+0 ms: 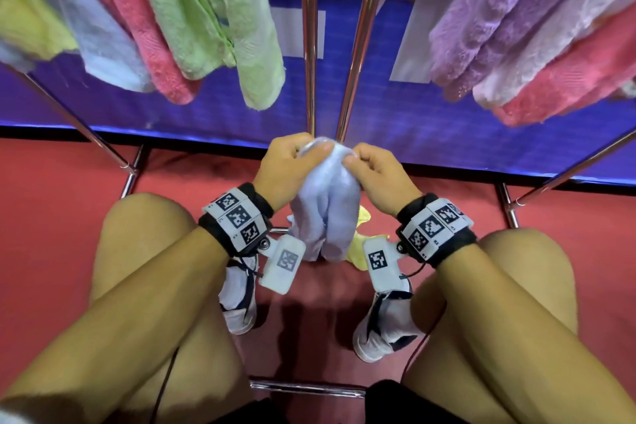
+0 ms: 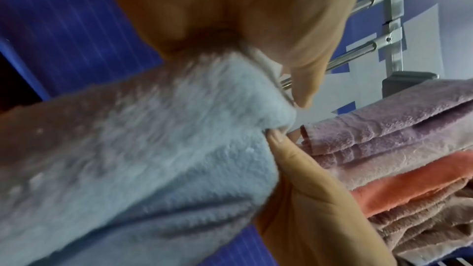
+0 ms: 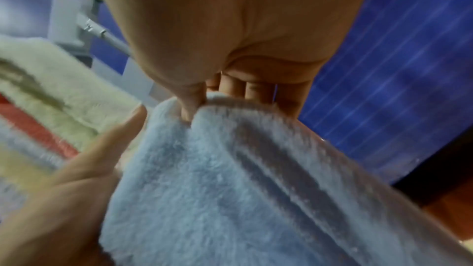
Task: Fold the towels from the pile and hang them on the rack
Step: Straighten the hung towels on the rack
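A pale blue towel (image 1: 325, 213) hangs bunched between my knees, held up by both hands at its top edge. My left hand (image 1: 292, 162) grips the left part of that edge with curled fingers. My right hand (image 1: 373, 170) pinches the right part, thumb against fingers. The wrist views show the same towel (image 2: 153, 159) (image 3: 230, 189) close up, with the left hand (image 2: 268, 80) and the right hand (image 3: 204, 100) pinching its hem. A yellow towel (image 1: 361, 244) lies on the red floor just behind the blue one. The rack's chrome uprights (image 1: 309, 45) stand right behind my hands.
Folded towels hang on the rack: yellow, light blue, pink and green ones (image 1: 206, 10) at upper left, purple, pale pink and coral ones (image 1: 533, 27) at upper right. Slanted rack legs (image 1: 86, 127) flank me. A chrome bar (image 1: 306, 387) lies near my feet. A blue board (image 1: 395, 107) stands behind.
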`<action>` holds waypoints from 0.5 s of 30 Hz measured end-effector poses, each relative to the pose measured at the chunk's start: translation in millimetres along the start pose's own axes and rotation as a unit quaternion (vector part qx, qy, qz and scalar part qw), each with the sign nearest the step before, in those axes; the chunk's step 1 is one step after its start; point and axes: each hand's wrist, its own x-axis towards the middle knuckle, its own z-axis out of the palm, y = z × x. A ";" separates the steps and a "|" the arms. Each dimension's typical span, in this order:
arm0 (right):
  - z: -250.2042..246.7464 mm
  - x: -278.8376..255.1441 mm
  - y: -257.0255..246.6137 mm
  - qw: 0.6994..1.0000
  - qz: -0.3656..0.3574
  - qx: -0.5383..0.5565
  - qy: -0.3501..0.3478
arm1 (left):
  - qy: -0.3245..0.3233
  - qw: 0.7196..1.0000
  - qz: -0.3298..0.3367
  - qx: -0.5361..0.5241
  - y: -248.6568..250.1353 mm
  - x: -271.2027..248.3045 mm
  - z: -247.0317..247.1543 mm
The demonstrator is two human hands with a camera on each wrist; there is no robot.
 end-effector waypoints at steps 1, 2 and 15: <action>-0.7 0.0 1.0 1.000 -0.016 -0.011 0.003 | -0.002 1.000 0.012 0.020 -3.5 -0.1 -3.4; -0.1 -0.7 1.7 0.999 -0.033 -0.029 -0.001 | -0.009 0.999 0.015 0.030 -6.9 -0.5 -6.0; 4.7 -6.9 12.3 0.989 -0.078 -0.120 0.022 | -0.157 0.976 0.020 0.148 -20.5 -6.5 -14.3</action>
